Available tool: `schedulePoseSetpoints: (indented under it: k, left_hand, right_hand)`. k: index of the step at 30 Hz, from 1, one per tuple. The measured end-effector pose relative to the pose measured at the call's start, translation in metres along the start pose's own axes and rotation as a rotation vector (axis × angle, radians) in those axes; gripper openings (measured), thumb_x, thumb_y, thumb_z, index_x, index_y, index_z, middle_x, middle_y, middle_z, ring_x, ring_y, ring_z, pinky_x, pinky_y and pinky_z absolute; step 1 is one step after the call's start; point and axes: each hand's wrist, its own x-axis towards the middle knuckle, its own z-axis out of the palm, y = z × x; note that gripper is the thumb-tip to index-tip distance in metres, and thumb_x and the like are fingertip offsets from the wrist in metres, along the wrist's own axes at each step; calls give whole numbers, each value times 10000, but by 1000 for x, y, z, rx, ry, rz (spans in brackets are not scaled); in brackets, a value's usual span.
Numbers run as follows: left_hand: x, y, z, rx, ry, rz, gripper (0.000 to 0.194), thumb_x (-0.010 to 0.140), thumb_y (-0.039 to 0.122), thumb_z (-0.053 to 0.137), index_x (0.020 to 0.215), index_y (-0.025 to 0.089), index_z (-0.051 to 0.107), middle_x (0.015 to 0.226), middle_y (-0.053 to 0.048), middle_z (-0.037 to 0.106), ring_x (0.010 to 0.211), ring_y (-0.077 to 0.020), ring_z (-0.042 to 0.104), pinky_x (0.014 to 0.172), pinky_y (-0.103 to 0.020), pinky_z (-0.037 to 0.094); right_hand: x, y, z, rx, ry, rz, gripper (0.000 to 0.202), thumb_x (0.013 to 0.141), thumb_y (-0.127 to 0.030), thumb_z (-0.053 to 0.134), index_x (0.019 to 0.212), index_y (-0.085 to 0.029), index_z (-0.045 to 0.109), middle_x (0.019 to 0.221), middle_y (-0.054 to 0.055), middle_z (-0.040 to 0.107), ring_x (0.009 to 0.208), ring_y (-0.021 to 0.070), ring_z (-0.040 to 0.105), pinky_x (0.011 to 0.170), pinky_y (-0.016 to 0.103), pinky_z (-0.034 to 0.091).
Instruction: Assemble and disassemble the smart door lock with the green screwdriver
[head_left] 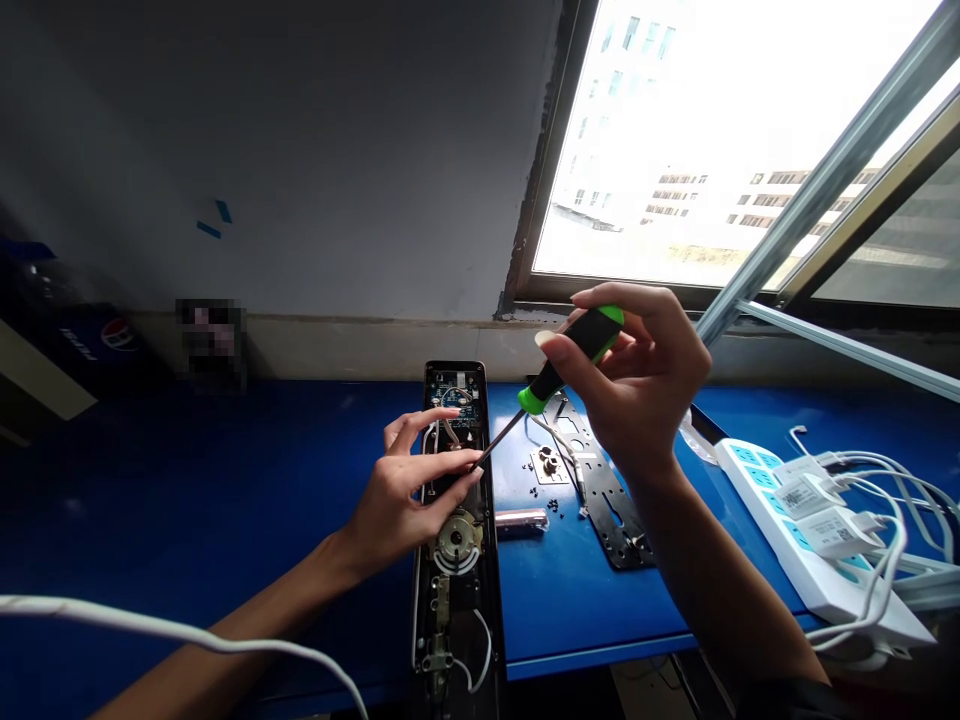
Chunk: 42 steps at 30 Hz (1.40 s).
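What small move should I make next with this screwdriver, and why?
I'd probably bring the screwdriver more upright before turning it. Your right hand holds its handle, with the shaft slanting down over the open black casing, and your left hand is right at the tip, hiding what it meets.

A plain black cloth sleeve [781, 697], dark and soft-edged in shadow, shows at about four o'clock in the head view, where it ends on the slim, bare right forearm [724, 565]. The left forearm [262, 625], toward eight o'clock, is bare and slender too. The bare right hand [637, 385] and bare left hand [397, 497] have long, thin fingers, the right with a smooth, rounded thumbnail at its ten o'clock.
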Motion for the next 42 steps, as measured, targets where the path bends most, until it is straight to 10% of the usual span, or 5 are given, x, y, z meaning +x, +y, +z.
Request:
schedulePoseSetpoints:
  k: [14, 20, 24, 42]
  left_hand:
    - [-5, 1, 1, 89, 30, 113, 393, 918, 82, 745, 1272, 240, 680, 993, -14, 825, 1291, -269, 629, 1138, -536, 362]
    - [-8, -1, 1, 128, 55, 31, 426, 944, 104, 724, 1325, 275, 639, 1025, -7, 815, 1308, -270, 620, 1163, -558, 362]
    - [-7, -2, -1, 84, 62, -46, 439, 939, 207, 762, 1344, 281, 612, 1107, -21, 786, 1394, -291, 536, 1132, -525, 466]
    - [-1, -3, -1, 133, -211, -362, 365, 1025, 428, 590, 1377, 355, 650, 1733, -7, 186, 1585, -369, 231, 1248, -657, 344]
  right_hand:
    - [-2, 2, 6, 108, 62, -110, 301, 812, -305, 865, 1035, -272, 667, 859, -41, 627, 635, 85, 612, 493, 208, 569]
    - [-2, -6, -1, 250, -287, 92, 660, 891, -210, 769, 1481, -301, 489, 999, 5, 740, 935, 211, 784, 747, 333, 712]
    - [3, -7, -8, 255, -239, -8, 663, 859, -148, 788, 1441, -318, 521, 1057, 5, 736, 996, 232, 786, 787, 365, 719]
    - [-9, 2, 12, 115, -307, -153, 616, 878, -129, 779, 1412, -339, 555, 1322, -17, 720, 1021, 179, 780, 873, 327, 709]
